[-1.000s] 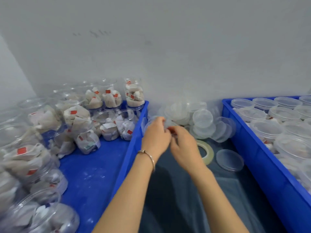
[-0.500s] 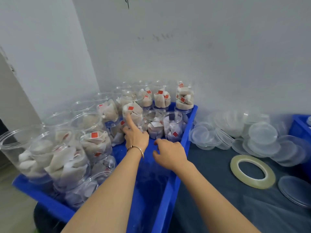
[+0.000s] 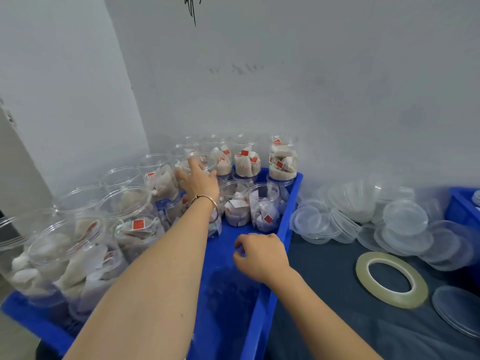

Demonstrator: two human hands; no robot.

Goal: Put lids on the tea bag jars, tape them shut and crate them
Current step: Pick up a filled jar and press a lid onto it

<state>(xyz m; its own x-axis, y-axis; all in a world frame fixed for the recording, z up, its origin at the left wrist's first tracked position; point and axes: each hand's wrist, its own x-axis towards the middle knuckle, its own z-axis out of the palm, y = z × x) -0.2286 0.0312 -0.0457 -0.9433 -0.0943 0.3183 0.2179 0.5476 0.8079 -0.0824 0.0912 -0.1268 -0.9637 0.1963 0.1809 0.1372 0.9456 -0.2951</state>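
- Since half a second ago, the left hand (image 3: 198,180) has been carried farther back into the blue crate (image 3: 226,281), from a jar in the middle rows to an open jar (image 3: 200,162) in the upper tier
- Head view: the left hand's fingers are spread over the rim and side of that jar; whether it is truly gripped cannot be told
- A thin bracelet (image 3: 206,200) is worn on the left wrist
- The right hand (image 3: 261,254) is held over the crate's bare floor beside its right wall, fingers loosely curled, nothing in it
- Open jars of tea bags (image 3: 130,219) are packed along the crate's left side and back; two short jars (image 3: 265,209) stand in front, near the right wall
- Clear lids (image 3: 405,219) are heaped on the dark cloth (image 3: 324,281) right of the crate
- A roll of tape (image 3: 392,279) lies flat on the cloth in front of the lids, with a few more lids (image 3: 459,310) stacked at its right
- The corner of a second blue crate (image 3: 462,206) is seen at the right edge
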